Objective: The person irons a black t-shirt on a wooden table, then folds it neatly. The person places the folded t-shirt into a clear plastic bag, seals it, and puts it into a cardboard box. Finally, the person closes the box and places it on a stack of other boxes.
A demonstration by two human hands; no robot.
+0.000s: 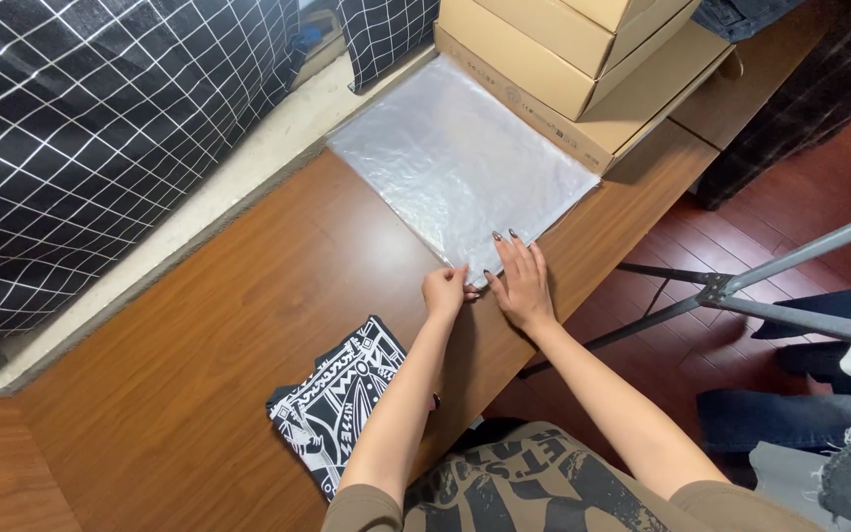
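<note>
While both hands work at the near corner of the clear plastic bag (460,163), the step in hand looks like getting its mouth open: the left hand (444,292) pinches the corner edge of the film between thumb and fingers, and the right hand (519,281) lies flat with fingers spread, pressing the bag down against the wooden surface (248,325). The bag lies flat and empty on the far part of that surface, one edge just beside the stack of tan cardboard boxes (568,59). To my eye the next move calls for peeling the two layers of film apart without letting the bag slide. A folded black garment with a white printed pattern (342,404) lies near the person's left elbow, well apart from the bag. The boxes are plain and flat, stacked stepwise; a faint round mark shows on one side, too small to make out
</note>
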